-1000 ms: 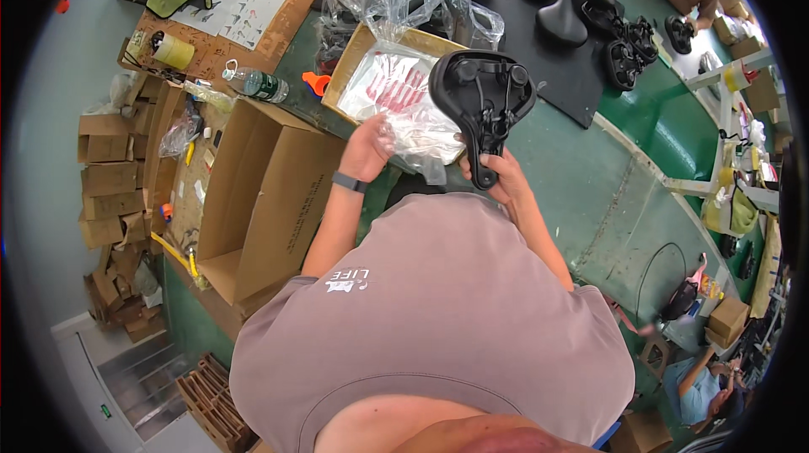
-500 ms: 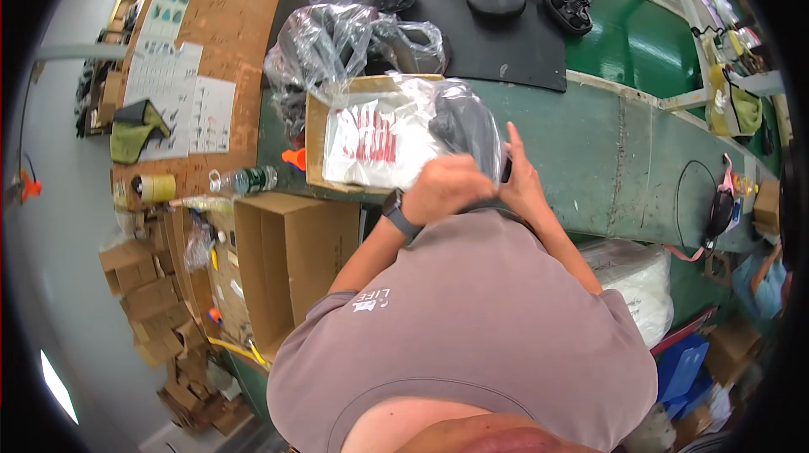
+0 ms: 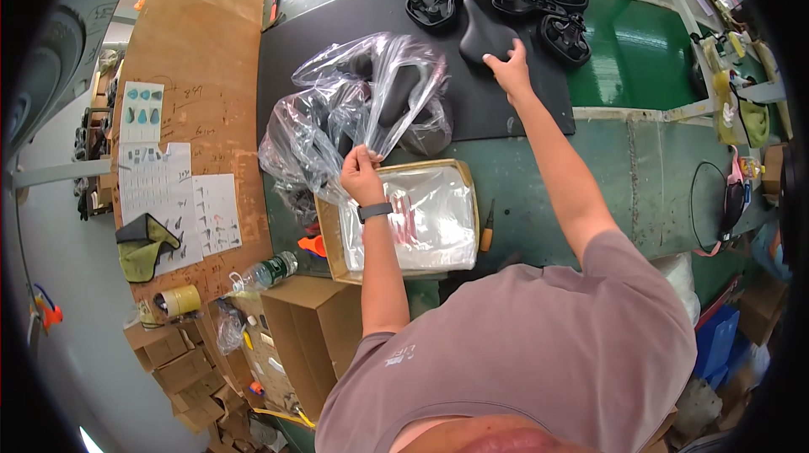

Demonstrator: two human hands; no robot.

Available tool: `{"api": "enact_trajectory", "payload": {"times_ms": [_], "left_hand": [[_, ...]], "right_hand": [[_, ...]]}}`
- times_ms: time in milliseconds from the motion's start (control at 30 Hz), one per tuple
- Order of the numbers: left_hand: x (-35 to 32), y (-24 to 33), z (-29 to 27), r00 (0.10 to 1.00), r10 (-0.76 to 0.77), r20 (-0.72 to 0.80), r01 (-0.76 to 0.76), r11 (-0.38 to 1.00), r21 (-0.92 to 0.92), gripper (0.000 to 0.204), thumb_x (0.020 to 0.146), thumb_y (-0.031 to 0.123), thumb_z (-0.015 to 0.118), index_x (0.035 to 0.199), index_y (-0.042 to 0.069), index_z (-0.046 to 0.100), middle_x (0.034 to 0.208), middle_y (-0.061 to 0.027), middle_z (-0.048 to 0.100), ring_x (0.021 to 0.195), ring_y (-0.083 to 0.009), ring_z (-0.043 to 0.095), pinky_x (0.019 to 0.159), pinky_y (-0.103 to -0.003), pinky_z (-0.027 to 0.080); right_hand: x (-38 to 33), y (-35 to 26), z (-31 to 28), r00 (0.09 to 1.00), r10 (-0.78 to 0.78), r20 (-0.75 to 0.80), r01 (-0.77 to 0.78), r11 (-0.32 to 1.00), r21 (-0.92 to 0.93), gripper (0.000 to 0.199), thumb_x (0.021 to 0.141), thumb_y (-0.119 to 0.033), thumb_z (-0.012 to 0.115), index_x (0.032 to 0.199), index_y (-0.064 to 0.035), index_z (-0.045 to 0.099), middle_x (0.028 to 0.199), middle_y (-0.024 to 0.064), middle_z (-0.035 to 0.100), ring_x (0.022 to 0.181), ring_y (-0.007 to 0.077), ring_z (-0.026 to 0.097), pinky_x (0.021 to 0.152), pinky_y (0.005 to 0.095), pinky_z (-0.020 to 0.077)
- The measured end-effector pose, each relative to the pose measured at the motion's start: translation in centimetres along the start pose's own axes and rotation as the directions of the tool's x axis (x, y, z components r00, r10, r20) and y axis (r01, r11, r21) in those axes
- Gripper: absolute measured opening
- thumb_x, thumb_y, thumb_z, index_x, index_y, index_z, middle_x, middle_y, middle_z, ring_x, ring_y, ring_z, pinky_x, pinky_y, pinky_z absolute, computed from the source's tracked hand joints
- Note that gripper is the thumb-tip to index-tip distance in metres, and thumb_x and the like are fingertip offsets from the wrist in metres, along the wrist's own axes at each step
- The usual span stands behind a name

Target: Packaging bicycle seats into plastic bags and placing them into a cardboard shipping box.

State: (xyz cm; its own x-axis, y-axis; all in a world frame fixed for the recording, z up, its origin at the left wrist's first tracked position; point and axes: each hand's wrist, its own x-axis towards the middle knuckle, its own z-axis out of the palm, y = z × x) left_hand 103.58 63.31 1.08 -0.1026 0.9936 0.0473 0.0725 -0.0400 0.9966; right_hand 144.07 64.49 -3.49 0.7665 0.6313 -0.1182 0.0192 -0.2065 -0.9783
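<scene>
My left hand (image 3: pixel 362 173) is closed in a pinch on the edge of a clear plastic bag (image 3: pixel 389 137), over the far rim of a shallow cardboard box (image 3: pixel 330 246). Inside that box lies a stack of flat clear bags (image 3: pixel 447 217) with red printing. Beyond it, black bicycle saddles wrapped in clear plastic (image 3: pixel 324 128) form a pile. My right hand (image 3: pixel 510 74) reaches far forward with thumb and fingers apart, at the near end of a bare black saddle (image 3: pixel 484 33). Whether the fingertips touch the saddle is hard to tell.
More saddles (image 3: pixel 565 38) sit on the black mat (image 3: pixel 286 48), several upside down. A screwdriver (image 3: pixel 488 230) lies right of the box. At left are a plastic bottle (image 3: pixel 274 269), a tape roll (image 3: pixel 179 301) and an open carton (image 3: pixel 295 318).
My hands have left the bagged black item by my body, which no longer shows there. My left hand now pinches a bag beyond the box; my right has stretched forward to the bare saddle.
</scene>
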Motion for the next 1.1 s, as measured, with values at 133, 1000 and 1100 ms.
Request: {"api": "enact_trajectory", "payload": {"times_ms": [133, 1000, 1100], "left_hand": [[-0.6, -4.6, 2.7, 0.966, -0.156, 0.205, 0.131, 0.983, 0.131, 0.024, 0.116, 0.024, 0.067, 0.114, 0.002, 0.075, 0.094, -0.007, 0.081, 0.082, -0.0117, 0.074, 0.074, -0.028, 0.058], [-22.1, -18.9, -3.6, 0.792, -0.116, 0.6, -0.431, 0.59, 0.683, 0.033, 0.109, 0.033, 0.065, 0.106, 0.003, 0.078, 0.109, -0.023, 0.076, 0.106, -0.045, 0.069, 0.094, -0.054, 0.055], [-22.6, -18.8, -3.8, 0.815, -0.129, 0.565, -0.368, 0.638, 0.676, 0.033, 0.111, 0.03, 0.061, 0.108, 0.002, 0.078, 0.106, -0.0226, 0.078, 0.1, -0.0444, 0.073, 0.091, -0.052, 0.057]], "right_hand": [[13.1, 14.7, -0.8, 0.899, 0.436, -0.051, -0.398, 0.858, 0.325, 0.101, 0.091, -0.026, 0.093, 0.168, 0.0036, 0.037, 0.166, 0.0293, 0.049, 0.15, 0.0422, 0.053, 0.124, 0.0559, 0.0434], [-41.2, 11.7, -27.3, 0.893, -0.029, 0.449, 0.256, 0.854, -0.453, 0.078, 0.088, -0.027, 0.092, 0.156, -0.0084, 0.058, 0.138, 0.0207, 0.07, 0.127, 0.0376, 0.069, 0.106, 0.0491, 0.0592], [-40.8, 9.4, -29.6, 0.94, 0.155, 0.302, 0.208, 0.44, -0.874, 0.122, 0.073, -0.029, 0.102, 0.173, -0.0158, 0.034, 0.161, 0.0213, 0.052, 0.156, 0.0453, 0.042, 0.123, 0.0537, 0.0473]]}}
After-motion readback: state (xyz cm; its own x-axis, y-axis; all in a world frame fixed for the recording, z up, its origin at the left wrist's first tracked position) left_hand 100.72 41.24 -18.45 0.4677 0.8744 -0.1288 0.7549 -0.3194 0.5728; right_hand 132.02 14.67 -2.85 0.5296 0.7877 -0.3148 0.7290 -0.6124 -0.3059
